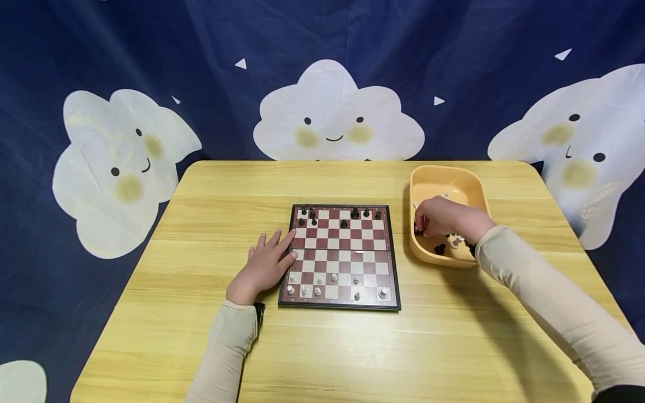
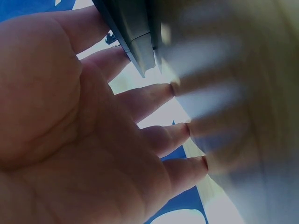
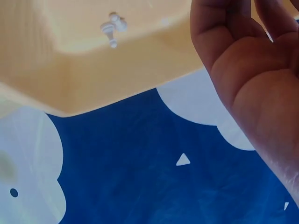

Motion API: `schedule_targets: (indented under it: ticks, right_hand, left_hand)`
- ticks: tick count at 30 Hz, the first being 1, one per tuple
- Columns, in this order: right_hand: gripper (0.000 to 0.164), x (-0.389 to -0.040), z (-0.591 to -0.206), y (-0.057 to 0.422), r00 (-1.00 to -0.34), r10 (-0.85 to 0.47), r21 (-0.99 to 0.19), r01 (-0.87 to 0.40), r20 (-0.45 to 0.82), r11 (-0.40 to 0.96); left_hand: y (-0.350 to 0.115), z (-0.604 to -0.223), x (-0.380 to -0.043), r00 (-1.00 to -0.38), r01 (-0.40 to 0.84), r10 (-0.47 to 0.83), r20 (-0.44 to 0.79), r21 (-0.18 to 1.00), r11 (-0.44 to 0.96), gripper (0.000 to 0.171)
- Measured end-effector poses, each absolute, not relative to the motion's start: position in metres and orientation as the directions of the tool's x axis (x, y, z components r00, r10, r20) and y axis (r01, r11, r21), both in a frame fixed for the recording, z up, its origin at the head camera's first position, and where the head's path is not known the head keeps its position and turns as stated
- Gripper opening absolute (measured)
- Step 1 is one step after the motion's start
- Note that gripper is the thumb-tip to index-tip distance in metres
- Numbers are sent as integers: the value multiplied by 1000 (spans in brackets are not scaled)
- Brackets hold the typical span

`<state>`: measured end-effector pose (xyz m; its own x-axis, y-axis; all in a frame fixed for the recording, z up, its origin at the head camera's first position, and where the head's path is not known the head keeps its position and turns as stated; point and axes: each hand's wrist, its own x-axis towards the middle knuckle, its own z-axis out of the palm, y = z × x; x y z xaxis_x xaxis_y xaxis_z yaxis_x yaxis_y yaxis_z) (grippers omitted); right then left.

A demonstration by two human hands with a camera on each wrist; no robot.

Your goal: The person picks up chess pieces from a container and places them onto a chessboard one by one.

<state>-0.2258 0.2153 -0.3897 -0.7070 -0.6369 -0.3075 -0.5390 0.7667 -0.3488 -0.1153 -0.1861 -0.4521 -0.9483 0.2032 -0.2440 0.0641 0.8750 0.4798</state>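
Observation:
My left hand point(image 1: 263, 267) lies spread at the left side of a chessboard point(image 1: 327, 256), thumb and forefinger touching its dark edge point(image 2: 133, 39). In the left wrist view, the other fingertips rest on the table. Black chess pieces point(image 1: 355, 213) stand on the board's far rows and white chess pieces point(image 1: 383, 293) on its near rows. My right hand point(image 1: 443, 217) reaches down into an orange bin point(image 1: 448, 170), fingers bent near its left wall. I cannot tell whether they hold a piece. Around it lie a black piece point(image 1: 440, 249) and white pieces point(image 3: 111, 30).
The wooden table point(image 1: 332, 352) carries the board in the middle and the bin at the right. Behind the table hangs a dark blue curtain point(image 1: 221, 129) with smiling clouds. The bin's raised walls surround my right hand.

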Motion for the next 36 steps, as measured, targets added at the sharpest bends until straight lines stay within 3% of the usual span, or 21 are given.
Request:
schedule_targets:
  ticks: [10, 16, 21, 28, 36]
  right_hand:
    - [15, -223, -402, 215, -736, -602, -270, -539, -310, 798]
    - [12, -226, -391, 221, -720, -619, -317, -535, -314, 783]
    - [7, -232, -377, 235, -716, -624, -444, -470, -315, 763]
    - [9, -235, -367, 255, -723, -620, -715, -255, -306, 651]
    - [14, -235, -365, 260, -714, -645, -793, -214, -271, 570]
  left_hand:
    - [-186, -454, -115, -945, 65, 210, -252, 483, 873, 58]
    - [-186, -454, -115, -945, 64, 207, -253, 480, 875, 57]
    - [-185, -454, -116, -946, 65, 207, -248, 481, 874, 57]
    - [-186, -453, -116, -946, 68, 210, -247, 483, 873, 57]
    - [-186, -452, -116, -947, 73, 211, -241, 480, 874, 57]
